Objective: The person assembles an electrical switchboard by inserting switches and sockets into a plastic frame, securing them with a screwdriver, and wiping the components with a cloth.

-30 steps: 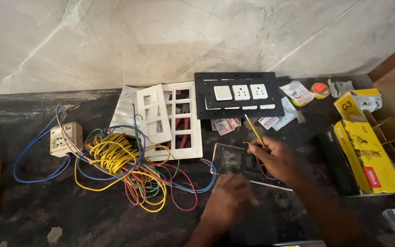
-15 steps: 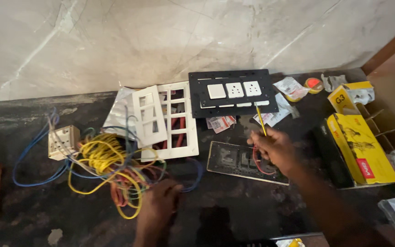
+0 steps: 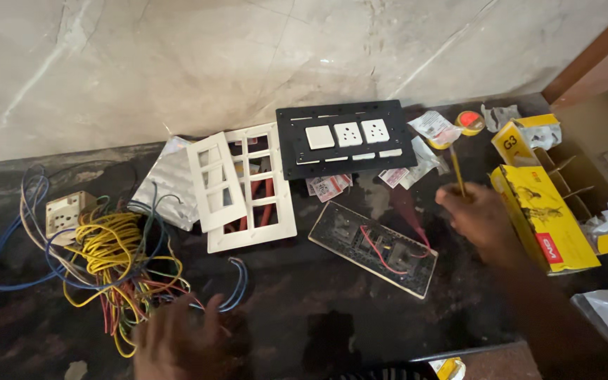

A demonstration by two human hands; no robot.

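Note:
My left hand (image 3: 177, 341) reaches down at the near edge of a tangle of yellow, red, blue and green wires (image 3: 110, 264), its fingers on loose wire ends; whether it grips any is unclear. My right hand (image 3: 483, 218) holds a thin yellow-handled screwdriver (image 3: 457, 169) upright, to the right of a dark switch plate (image 3: 374, 246) lying face down with red wires on its back. A black frame with three white modules (image 3: 346, 137) lies behind it. Two white grid frames (image 3: 241, 186) lie in the middle.
A yellow open carton (image 3: 540, 211) and a brown cardboard box (image 3: 603, 155) stand at the right. A white socket (image 3: 68, 211) sits at the left among the wires. Small packets and a tape roll (image 3: 469, 121) lie behind. The dark counter (image 3: 318, 317) meets a marble wall.
My left hand moved left from the dark switch plate to the wire tangle. My right hand drew away to the right of the plate with the screwdriver. The camera shifted slightly.

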